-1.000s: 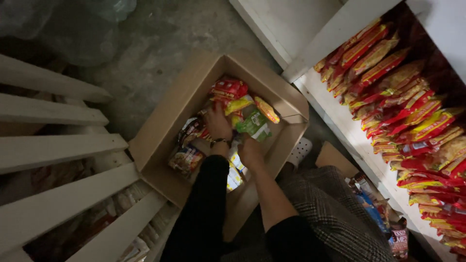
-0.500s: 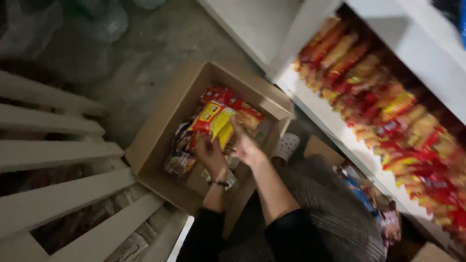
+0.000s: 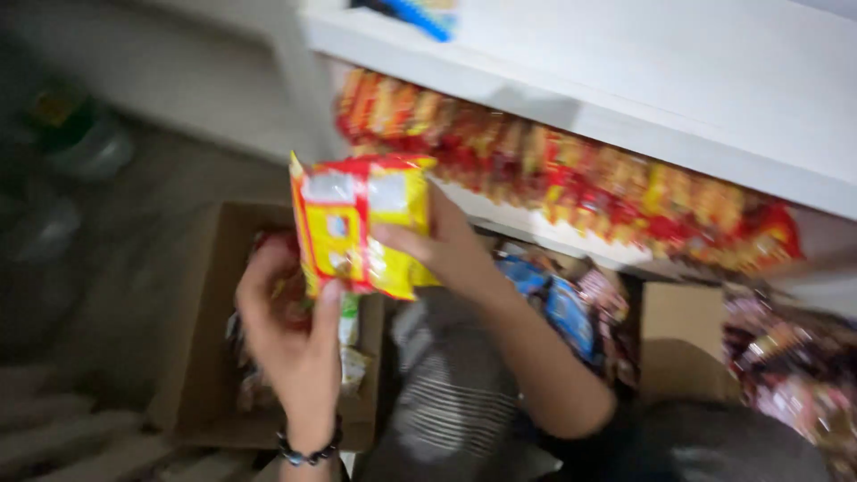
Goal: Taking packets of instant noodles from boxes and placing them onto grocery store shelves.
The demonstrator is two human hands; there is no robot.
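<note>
A grey floor (image 3: pixel 134 205) lies far left, a cardboard box (image 3: pixel 201 357) on it. Above the box, the left hand (image 3: pixel 295 339) and right hand (image 3: pixel 446 245) both grip yellow-red packets (image 3: pixel 357 223). Rightward, a white shelf (image 3: pixel 625 80) overhangs a packet row (image 3: pixel 571 178).

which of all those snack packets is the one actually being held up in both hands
The yellow-and-red packet, raised between the left hand and the right hand. The others sit in a row on the white shelf or lie in the cardboard box.

Glossy plastic packet (image 3: pixel 361 223); matt cardboard box (image 3: pixel 201 330).
</note>
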